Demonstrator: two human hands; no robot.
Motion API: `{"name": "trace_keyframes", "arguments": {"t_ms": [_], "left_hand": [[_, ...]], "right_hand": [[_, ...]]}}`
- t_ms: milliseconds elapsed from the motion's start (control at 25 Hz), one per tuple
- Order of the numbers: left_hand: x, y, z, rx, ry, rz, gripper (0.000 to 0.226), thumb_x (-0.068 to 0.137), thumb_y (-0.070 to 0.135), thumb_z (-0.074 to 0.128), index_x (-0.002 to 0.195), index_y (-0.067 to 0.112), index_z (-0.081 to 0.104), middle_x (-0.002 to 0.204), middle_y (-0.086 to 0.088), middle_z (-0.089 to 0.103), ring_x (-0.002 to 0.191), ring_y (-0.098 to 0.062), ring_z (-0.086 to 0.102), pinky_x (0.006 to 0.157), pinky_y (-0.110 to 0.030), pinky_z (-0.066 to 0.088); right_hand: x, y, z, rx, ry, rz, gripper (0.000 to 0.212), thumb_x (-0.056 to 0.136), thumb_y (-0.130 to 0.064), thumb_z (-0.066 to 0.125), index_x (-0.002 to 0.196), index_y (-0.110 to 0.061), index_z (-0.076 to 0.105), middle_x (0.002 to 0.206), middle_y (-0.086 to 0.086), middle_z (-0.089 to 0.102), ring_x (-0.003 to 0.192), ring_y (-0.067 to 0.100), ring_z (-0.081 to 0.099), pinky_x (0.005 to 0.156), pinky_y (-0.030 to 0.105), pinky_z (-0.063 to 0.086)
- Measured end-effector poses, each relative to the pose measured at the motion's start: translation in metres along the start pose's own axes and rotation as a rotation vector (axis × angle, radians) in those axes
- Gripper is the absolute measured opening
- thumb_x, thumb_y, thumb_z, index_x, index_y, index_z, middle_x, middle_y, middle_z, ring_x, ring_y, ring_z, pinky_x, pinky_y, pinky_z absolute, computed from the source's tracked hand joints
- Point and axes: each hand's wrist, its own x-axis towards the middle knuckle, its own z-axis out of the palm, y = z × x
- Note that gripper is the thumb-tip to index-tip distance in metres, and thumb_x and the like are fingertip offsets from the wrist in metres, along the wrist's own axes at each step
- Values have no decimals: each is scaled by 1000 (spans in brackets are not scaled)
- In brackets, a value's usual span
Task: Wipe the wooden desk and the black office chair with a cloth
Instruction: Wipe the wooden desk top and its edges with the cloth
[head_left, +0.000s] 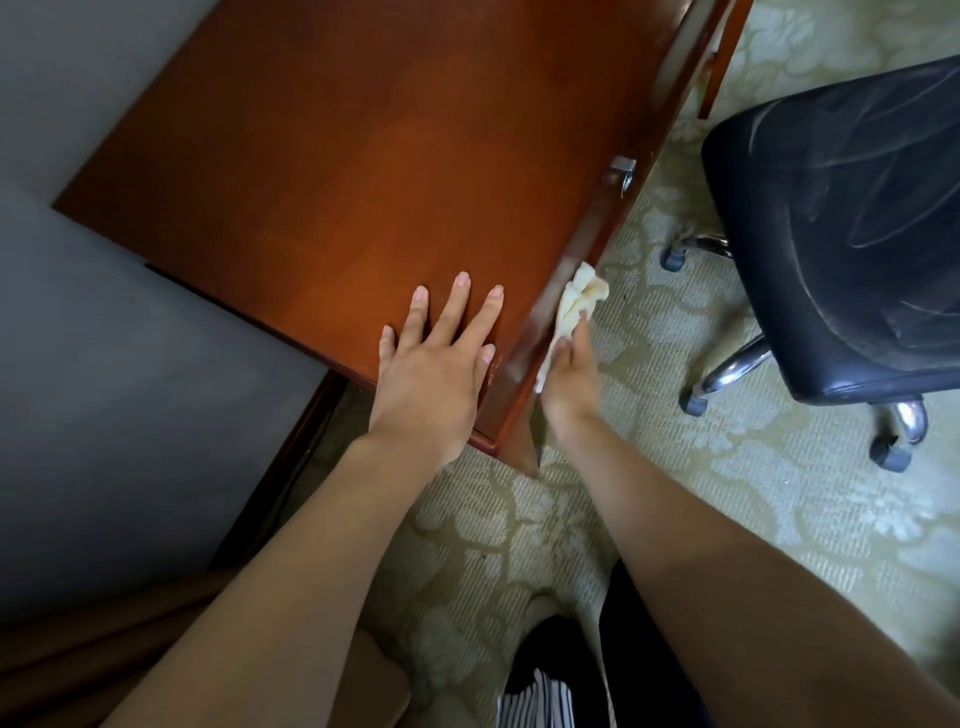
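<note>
Right hand (569, 374) is gripping the cloth (576, 299), fingers curling round its lower end and pressing it against the desk's front face just below the top edge. The cloth is lying bunched there: cream, soft, creased, with a faint tan stain at its upper fold.

Left hand (436, 364) is resting flat on the desk (337, 156) top near the same corner, fingers spreading wide, holding nothing.

The desk top is showing glossy reddish-brown wood, smooth and flat. A metal handle (622, 171) is sitting further along the desk's front; the drawer behind it is shut, contents hidden.

The chair (852, 223) is standing to the right of the desk, apart from it: black padded seat with pale streaks, chrome legs on castors. Patterned green carpet (727, 493) is lying under the desk.
</note>
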Motion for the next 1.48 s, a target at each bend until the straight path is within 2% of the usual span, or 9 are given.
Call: {"name": "trace_keyframes", "arguments": {"t_ms": [160, 280, 480, 600, 800, 960, 1160, 1360, 1480], "left_hand": [[0, 0, 1, 4, -2, -1, 51, 103, 36, 11, 148, 40, -12, 159, 10, -14, 146, -25, -14, 117, -48, 1], [1, -2, 2, 7, 8, 11, 51, 103, 37, 11, 148, 39, -11, 159, 9, -14, 146, -26, -13, 116, -47, 0], [1, -2, 3, -6, 20, 8, 50, 103, 36, 11, 148, 40, -10, 159, 10, -13, 146, -26, -13, 117, -48, 0], [1, -2, 4, -4, 22, 13, 51, 102, 36, 11, 148, 40, -11, 159, 9, -14, 146, -26, -13, 116, -48, 0], [0, 0, 1, 12, 4, 0, 52, 102, 37, 11, 147, 40, -14, 159, 10, -17, 146, -25, -15, 117, -48, 1], [0, 3, -4, 28, -54, -20, 52, 103, 36, 11, 145, 41, -19, 156, 13, -23, 145, -23, -18, 118, -47, 1], [0, 3, -6, 53, -66, -32, 53, 103, 38, 10, 139, 43, -28, 155, 14, -26, 145, -22, -18, 119, -46, 2], [-1, 3, -8, 22, -77, -30, 53, 103, 37, 11, 133, 45, -32, 153, 16, -30, 144, -22, -22, 117, -45, 1], [-2, 3, -10, 15, -94, -30, 53, 102, 39, 12, 132, 47, -32, 146, 19, -35, 143, -21, -25, 117, -44, -2]], "right_hand": [[-72, 54, 10, 68, -122, 147, 47, 104, -31, 28, 147, -48, 17, 148, -15, 33, 137, 15, 34, 110, 32, 28], [-120, 73, 20, 179, -167, 302, 49, 104, -27, 30, 149, -39, 15, 153, -13, 23, 140, 12, 26, 112, 31, 22], [-99, 46, 29, 370, -121, 458, 47, 105, -23, 24, 148, -42, 21, 155, -12, 24, 141, 16, 26, 111, 42, 25], [-70, 29, 23, 334, -100, 342, 45, 104, -24, 24, 142, -46, 34, 143, -8, 45, 129, 16, 43, 106, 40, 37], [7, -29, 4, 253, -24, 193, 48, 104, -19, 26, 147, -40, 27, 135, -1, 50, 107, 13, 48, 98, 33, 40], [39, -59, -3, 324, -9, 137, 50, 103, -13, 24, 146, -39, 32, 144, -8, 41, 128, 14, 43, 111, 34, 33], [-7, -50, -3, 384, -92, 43, 45, 105, -19, 27, 143, -42, 36, 138, -7, 51, 123, 11, 50, 102, 35, 44], [-78, -25, 1, 398, -249, -1, 44, 99, -34, 35, 142, -43, 34, 147, -9, 42, 134, 8, 41, 111, 40, 37], [-85, -28, 2, 385, -255, 0, 39, 101, -30, 36, 129, -58, 35, 150, -9, 38, 136, 7, 36, 113, 40, 34]]}}
